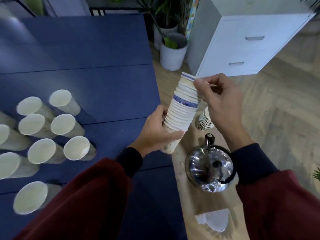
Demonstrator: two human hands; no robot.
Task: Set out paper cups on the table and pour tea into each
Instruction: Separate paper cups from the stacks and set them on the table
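Setting-out is well along, as I watch remotely: my left hand (155, 130) grips the tall stack of nested white paper cups (181, 108) right of the dark blue surface (103, 84), and my right hand (223, 101) pinches its top rim. Some ten loose white paper cups (63, 125) stand at left, seemingly empty. The shiny steel kettle (207, 167) sits near right; pouring looks unstarted.

A white cabinet (242, 49) with two drawers stands on a herringbone wood floor (285, 110). Just left of the cabinet sit two pale pots (173, 52) of green plants (162, 7), with a multicoloured panel (191, 19) between them and the cabinet. Well in front of the cabinet lies a crumpled white wrapper (214, 220).
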